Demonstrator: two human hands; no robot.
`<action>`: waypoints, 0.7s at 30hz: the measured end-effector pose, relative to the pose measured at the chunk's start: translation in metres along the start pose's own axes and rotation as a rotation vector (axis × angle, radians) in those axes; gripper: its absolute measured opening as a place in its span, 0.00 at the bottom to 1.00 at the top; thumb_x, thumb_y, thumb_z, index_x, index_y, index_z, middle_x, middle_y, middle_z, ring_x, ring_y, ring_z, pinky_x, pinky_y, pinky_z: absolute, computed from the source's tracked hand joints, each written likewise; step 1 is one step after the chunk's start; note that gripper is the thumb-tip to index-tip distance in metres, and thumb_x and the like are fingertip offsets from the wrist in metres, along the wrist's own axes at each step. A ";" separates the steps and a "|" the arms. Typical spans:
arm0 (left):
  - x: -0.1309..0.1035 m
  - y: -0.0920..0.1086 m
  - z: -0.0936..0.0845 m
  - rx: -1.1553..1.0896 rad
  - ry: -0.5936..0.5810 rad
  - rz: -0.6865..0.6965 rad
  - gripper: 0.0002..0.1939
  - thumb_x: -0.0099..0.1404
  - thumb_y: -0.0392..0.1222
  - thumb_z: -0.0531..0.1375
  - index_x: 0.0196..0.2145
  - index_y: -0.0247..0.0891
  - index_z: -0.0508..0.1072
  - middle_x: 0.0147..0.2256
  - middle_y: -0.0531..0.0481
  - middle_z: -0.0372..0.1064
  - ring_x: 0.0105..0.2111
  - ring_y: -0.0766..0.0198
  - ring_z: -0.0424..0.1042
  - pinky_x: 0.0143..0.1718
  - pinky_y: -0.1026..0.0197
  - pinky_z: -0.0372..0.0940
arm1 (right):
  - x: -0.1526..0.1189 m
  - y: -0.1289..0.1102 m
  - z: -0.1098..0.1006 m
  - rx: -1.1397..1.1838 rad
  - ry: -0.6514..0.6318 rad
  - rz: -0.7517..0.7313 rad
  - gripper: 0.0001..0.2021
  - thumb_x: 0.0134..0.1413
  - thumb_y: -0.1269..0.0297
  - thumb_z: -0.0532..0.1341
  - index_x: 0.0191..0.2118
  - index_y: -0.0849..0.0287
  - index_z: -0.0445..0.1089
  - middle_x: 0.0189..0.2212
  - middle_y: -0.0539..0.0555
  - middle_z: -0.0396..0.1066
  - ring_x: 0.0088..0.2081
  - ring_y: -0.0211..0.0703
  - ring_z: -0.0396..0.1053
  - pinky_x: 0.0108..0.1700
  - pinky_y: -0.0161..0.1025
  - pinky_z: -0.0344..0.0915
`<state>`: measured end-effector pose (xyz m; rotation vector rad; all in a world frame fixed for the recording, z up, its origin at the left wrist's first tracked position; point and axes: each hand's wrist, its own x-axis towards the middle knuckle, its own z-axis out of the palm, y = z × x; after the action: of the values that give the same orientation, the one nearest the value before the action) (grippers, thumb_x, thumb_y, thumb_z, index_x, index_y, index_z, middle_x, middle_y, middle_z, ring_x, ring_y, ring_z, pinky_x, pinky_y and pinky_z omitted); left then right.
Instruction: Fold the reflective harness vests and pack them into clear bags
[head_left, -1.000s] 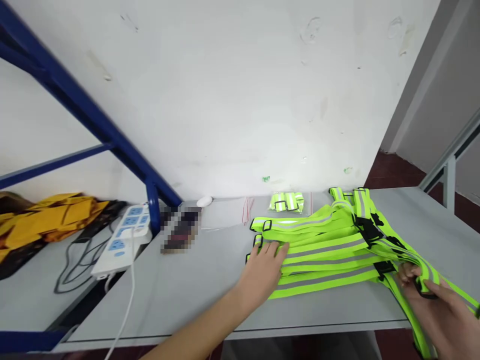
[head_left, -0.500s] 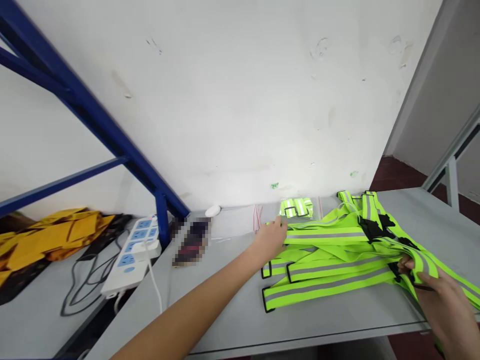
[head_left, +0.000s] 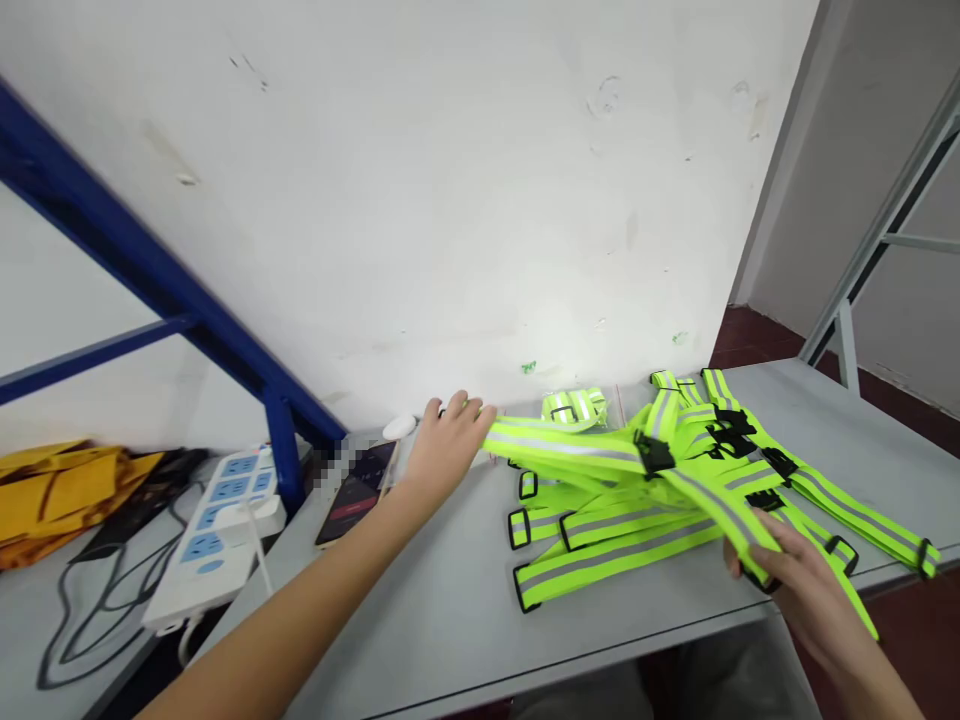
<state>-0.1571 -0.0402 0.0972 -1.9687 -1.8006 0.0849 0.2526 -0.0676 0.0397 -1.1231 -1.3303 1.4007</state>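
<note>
My left hand [head_left: 450, 440] is closed around the left end of a neon-yellow reflective strap [head_left: 566, 447] with a grey stripe. The strap is stretched over a heap of similar straps [head_left: 622, 577] on the grey table, and a black buckle [head_left: 654, 454] sits along it. At the other end, my right hand [head_left: 795, 575] grips the same strap near the table's front edge. Black slider rings show at the left ends of the straps lying beneath. Behind the heap, a folded reflective strap in a clear plastic bag [head_left: 576, 407] lies by the wall.
A phone [head_left: 360, 490] and a white oval object [head_left: 399, 427] lie left of my left hand. A white power strip [head_left: 214, 540] with cables, yellow fabric [head_left: 67, 490] and a blue metal frame [head_left: 281, 440] stand further left. The white wall [head_left: 480, 200] bounds the back.
Both hands have moved left, pulling one strap out over the heap. The strap is now lifted and taut between them. The view has shifted slightly to the right.
</note>
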 end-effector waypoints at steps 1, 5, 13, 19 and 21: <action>-0.011 -0.004 0.008 -0.020 -0.057 0.021 0.19 0.62 0.25 0.50 0.48 0.38 0.69 0.54 0.37 0.66 0.58 0.43 0.58 0.55 0.37 0.51 | -0.004 -0.001 0.009 -0.014 -0.046 0.046 0.12 0.51 0.53 0.62 0.35 0.56 0.71 0.22 0.50 0.69 0.29 0.45 0.66 0.36 0.40 0.63; -0.041 0.020 0.003 -0.223 -0.224 0.152 0.39 0.53 0.36 0.62 0.63 0.45 0.57 0.64 0.37 0.51 0.64 0.37 0.49 0.59 0.35 0.50 | -0.017 -0.007 0.042 0.024 -0.173 0.150 0.18 0.54 0.52 0.60 0.48 0.54 0.63 0.23 0.47 0.70 0.28 0.43 0.67 0.36 0.40 0.63; -0.016 0.157 -0.022 -0.871 -0.120 0.533 0.36 0.62 0.43 0.58 0.65 0.42 0.50 0.64 0.42 0.54 0.65 0.56 0.51 0.66 0.45 0.38 | -0.028 -0.024 0.063 -0.275 -0.303 0.009 0.24 0.57 0.51 0.58 0.58 0.49 0.62 0.28 0.51 0.73 0.34 0.48 0.70 0.42 0.45 0.65; -0.024 0.178 0.016 -0.924 -0.104 0.613 0.28 0.61 0.32 0.53 0.60 0.41 0.61 0.60 0.49 0.63 0.64 0.61 0.53 0.66 0.50 0.44 | 0.025 -0.016 0.027 -0.387 -0.102 -0.040 0.20 0.60 0.49 0.53 0.54 0.48 0.68 0.16 0.47 0.59 0.19 0.43 0.59 0.22 0.39 0.57; -0.028 0.177 0.017 -0.911 -0.088 0.645 0.27 0.61 0.33 0.53 0.59 0.40 0.63 0.59 0.49 0.63 0.65 0.59 0.50 0.67 0.48 0.40 | 0.062 -0.014 0.020 -0.476 -0.089 -0.063 0.21 0.60 0.50 0.54 0.54 0.53 0.66 0.21 0.48 0.65 0.26 0.44 0.65 0.29 0.39 0.61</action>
<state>-0.0027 -0.0672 0.0085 -3.1582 -1.2503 -0.5409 0.2205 -0.0109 0.0516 -1.3190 -1.8083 1.1262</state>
